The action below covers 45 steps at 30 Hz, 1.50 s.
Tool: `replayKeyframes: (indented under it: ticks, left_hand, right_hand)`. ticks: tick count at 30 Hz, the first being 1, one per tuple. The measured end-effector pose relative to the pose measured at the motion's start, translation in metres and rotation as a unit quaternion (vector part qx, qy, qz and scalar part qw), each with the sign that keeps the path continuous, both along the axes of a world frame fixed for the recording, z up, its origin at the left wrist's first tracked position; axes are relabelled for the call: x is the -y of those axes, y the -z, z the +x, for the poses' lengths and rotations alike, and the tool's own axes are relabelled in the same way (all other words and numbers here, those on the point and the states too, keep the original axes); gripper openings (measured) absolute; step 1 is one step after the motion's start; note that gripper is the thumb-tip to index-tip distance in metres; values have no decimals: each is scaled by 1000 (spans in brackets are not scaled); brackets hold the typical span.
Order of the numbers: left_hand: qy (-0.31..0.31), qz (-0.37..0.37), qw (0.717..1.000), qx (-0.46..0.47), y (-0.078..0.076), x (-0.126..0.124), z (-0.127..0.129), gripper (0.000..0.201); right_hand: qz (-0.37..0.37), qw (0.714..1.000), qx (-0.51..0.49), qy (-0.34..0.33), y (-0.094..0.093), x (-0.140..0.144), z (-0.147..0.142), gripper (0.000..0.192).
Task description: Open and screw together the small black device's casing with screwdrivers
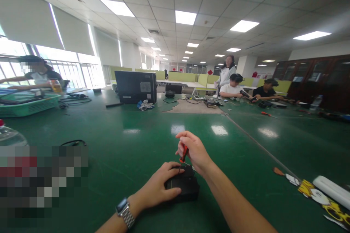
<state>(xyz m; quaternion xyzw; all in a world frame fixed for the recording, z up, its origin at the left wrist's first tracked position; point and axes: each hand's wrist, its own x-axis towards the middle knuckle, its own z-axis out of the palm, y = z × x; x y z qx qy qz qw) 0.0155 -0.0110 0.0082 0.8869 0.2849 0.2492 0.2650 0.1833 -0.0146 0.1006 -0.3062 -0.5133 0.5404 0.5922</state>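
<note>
A small black box-shaped device (188,186) lies on the green table (131,145) in front of me. Over its left side rests my left hand (161,184), thumb and fingers spread and pressing on the casing. My right hand (193,149) is closed around the red and black handle of a screwdriver (185,154). The screwdriver stands nearly upright, its thin shaft reaching down to the top of the device by my left fingertips. Whether the tip sits in a screw is too small to tell.
At the left stand a green basket (32,107) and a clear bottle (11,134). A black computer case (136,87) with gloves (145,105) beside it is further back. Another screwdriver (269,115) lies at right. A white case (332,189) is near right. Several people sit or stand beyond.
</note>
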Motion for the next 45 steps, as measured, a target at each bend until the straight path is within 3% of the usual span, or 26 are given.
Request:
replayKeyframes:
  ticks: [4,7,11,15,18,22,26,29,33,36,40,43,45]
  left_hand:
    - [-1,-3,1000,0,-1,1,0,54]
    - [-1,-2,1000,4,-1,1,1,53]
    - [-2,-3,1000,3,-1,2,0,53]
    - [3,-3,1000,5,-1,1,0,54]
    - [-3,-2,1000,2,0,1,0,54]
    - [1,3,1000,4,1,0,0,53]
    - [1,-1,1000,1,0,0,0,54]
    - [2,-2,1000,2,1,0,0,54]
    - [-4,-3,1000,1,1,0,0,56]
    - [-4,-2,1000,-1,1,0,0,55]
    - [-4,-2,1000,1,0,0,0,55]
    - [-3,1,1000,4,-1,1,0,54]
    - [-3,0,1000,4,-2,1,0,54]
  right_hand:
    - [1,1000,-4,23,0,0,1,23]
    - [-16,999,-20,-23,2,-1,2,22]
    - [-12,999,-39,4,4,-3,3,29]
    - [-27,999,-25,-34,3,-1,2,24]
    - [-15,999,-29,5,2,0,1,26]
    - [-24,999,-13,-25,1,1,1,24]
    - [-7,1000,1,7,1,2,2,29]
    - [-18,999,4,-30,0,3,2,26]
    - [4,1000,9,20,-2,4,0,31]
    - [-7,1000,16,-4,-2,4,0,27]
    - [5,999,23,22,-1,4,0,28]
    - [-9,999,30,-17,0,3,1,28]
    - [-3,1000,19,9,0,2,1,30]
